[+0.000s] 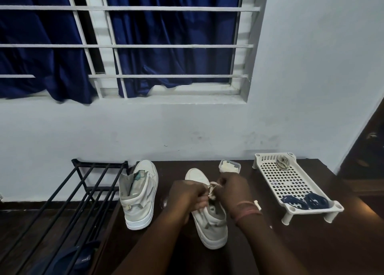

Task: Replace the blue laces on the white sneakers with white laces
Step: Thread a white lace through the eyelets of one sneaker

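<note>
A white sneaker (212, 227) lies on the dark table in front of me, toe pointing away. My left hand (186, 195) and my right hand (231, 188) meet over its tongue, both pinching a white lace (212, 189) that runs between them. A second white sneaker (140, 193) stands to the left with no lace visible in it. Two coiled blue laces (305, 202) lie at the near end of a white perforated tray (291, 183). A bundled whitish lace (283, 162) sits at the tray's far end.
A small clear plastic box (229, 166) with white contents sits beyond the sneaker near the wall. A black metal shoe rack (68, 202) stands at the left with a blue sandal (83, 258) under it. The wall and a barred window with blue curtains rise behind.
</note>
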